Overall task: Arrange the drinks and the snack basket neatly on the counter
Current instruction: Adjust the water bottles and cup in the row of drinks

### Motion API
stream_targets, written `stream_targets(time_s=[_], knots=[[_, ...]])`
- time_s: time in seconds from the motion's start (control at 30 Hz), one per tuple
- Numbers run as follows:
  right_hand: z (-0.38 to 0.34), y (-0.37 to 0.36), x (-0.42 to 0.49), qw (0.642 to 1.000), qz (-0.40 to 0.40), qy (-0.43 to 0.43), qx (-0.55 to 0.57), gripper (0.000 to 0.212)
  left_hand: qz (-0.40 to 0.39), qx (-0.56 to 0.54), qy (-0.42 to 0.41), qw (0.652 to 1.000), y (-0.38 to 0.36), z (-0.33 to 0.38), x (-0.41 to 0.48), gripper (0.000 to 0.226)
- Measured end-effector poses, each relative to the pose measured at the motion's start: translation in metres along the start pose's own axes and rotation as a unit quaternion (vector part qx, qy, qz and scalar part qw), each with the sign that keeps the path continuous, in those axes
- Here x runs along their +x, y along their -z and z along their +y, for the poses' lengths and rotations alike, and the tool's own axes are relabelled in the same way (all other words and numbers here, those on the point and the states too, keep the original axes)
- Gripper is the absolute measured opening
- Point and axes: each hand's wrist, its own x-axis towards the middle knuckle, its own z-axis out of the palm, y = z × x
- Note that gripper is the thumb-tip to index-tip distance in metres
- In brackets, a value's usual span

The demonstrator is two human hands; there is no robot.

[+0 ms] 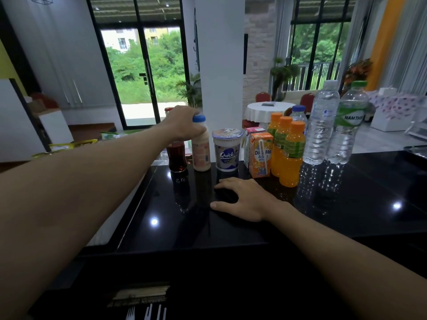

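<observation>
On the glossy black counter (231,229), mid-frame, the left hand (182,123) grips the blue-capped bottle (201,153) just under its cap. The right hand (247,199) rests on the surface with loose fingers, lower right of the bottle.

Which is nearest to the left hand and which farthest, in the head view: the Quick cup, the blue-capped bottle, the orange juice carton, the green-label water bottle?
1. Blue-capped bottle, in the grip of the left hand.
2. Quick cup, just right of that bottle.
3. Orange juice carton, further right.
4. Green-label water bottle, at the far right end of the row.
</observation>
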Motion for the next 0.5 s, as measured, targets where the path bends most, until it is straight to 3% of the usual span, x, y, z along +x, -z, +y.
stream_targets(time_s=[0.2,0.33,0.5], knots=[[-0.006,0.005,-0.002,1.0,-0.013,0.004,-0.02,0.082,0.1,-0.021,-0.051,0.994,0.014,-0.017,-0.017,0.032],[-0.013,0.011,0.008,0.997,-0.035,-0.01,-0.062,0.086,0.18,-0.067,0.023,0.981,0.019,-0.032,-0.031,0.028],[-0.015,0.001,0.021,0.996,-0.031,-0.008,-0.082,0.092,0.103,-0.124,0.15,0.975,0.017,-0.05,-0.038,0.059]])
